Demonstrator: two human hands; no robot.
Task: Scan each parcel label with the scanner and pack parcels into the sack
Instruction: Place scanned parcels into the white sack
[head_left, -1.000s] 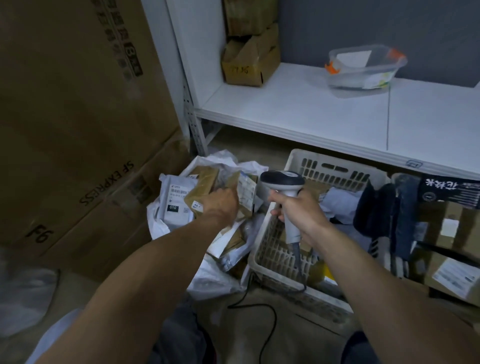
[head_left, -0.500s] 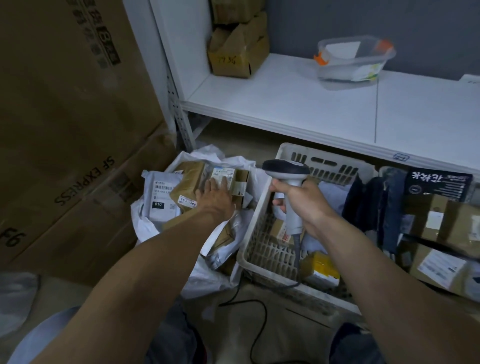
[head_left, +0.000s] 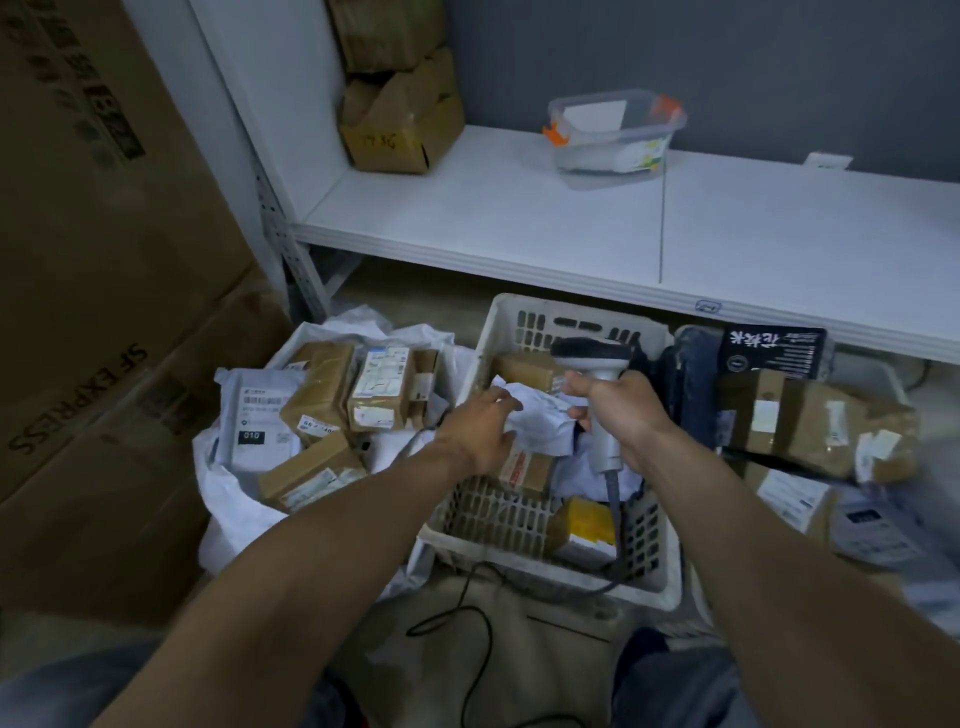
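Note:
A white sack (head_left: 228, 519) lies open on the floor at the left, holding several brown boxes and a white mailer (head_left: 257, 418). Right of it stands a white slotted basket (head_left: 524, 561) with more parcels. My right hand (head_left: 623, 410) grips the grey handheld scanner (head_left: 592, 358) above the basket, its cable trailing down to the floor. My left hand (head_left: 480, 431) reaches into the basket and touches a crumpled white soft parcel (head_left: 535, 421); whether the fingers close on it is unclear. A brown box (head_left: 524, 470) lies under that hand.
Large brown cartons (head_left: 104, 260) stand at the left. A white shelf (head_left: 571, 228) behind carries a clear tub (head_left: 613, 135) and a torn brown box (head_left: 400, 124). More parcels (head_left: 810, 421) are piled to the right of the basket. The black cable (head_left: 467, 639) loops on the floor.
My left hand left the brown box it had set in the sack and moved right into the basket onto the white soft parcel. The scanner hand stayed over the basket.

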